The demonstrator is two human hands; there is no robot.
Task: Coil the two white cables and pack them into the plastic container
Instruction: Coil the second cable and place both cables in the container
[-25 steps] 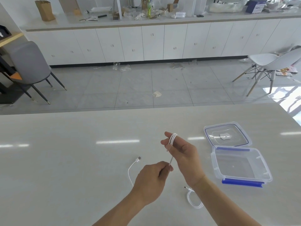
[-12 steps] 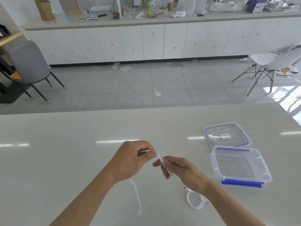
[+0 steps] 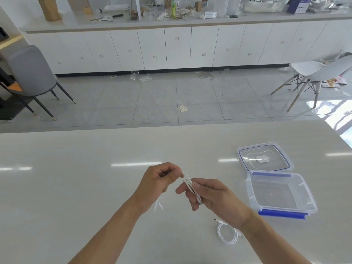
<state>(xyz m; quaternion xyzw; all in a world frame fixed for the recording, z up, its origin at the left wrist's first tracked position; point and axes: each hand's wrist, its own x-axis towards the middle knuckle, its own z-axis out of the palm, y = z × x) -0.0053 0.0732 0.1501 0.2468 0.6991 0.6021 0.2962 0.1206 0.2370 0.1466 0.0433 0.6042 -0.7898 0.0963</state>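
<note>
Above the middle of the table, both hands grip one white cable (image 3: 187, 180). Its loops lie folded in my right hand (image 3: 215, 197), pinched between thumb and fingers. My left hand (image 3: 159, 182) pinches the free strand at the top of the loops; a short loose tail hangs below that wrist. The second white cable (image 3: 227, 233) lies coiled on the table under my right forearm, plug end pointing left. The clear plastic container (image 3: 308, 204) with blue clips stands open to the right, with nothing inside. Its lid (image 3: 264, 158) lies flat just behind it.
The white table (image 3: 76, 187) fills the lower half of the view; its far edge runs across the middle. Beyond it are a tiled floor, a grey chair (image 3: 28, 73) at left, a white chair (image 3: 314, 71) at right and a cluttered counter.
My left hand rose from under my right hand to the top of the loops. The long trailing strand has shortened to a small tail. My right hand sank and now holds the loops flattened.
</note>
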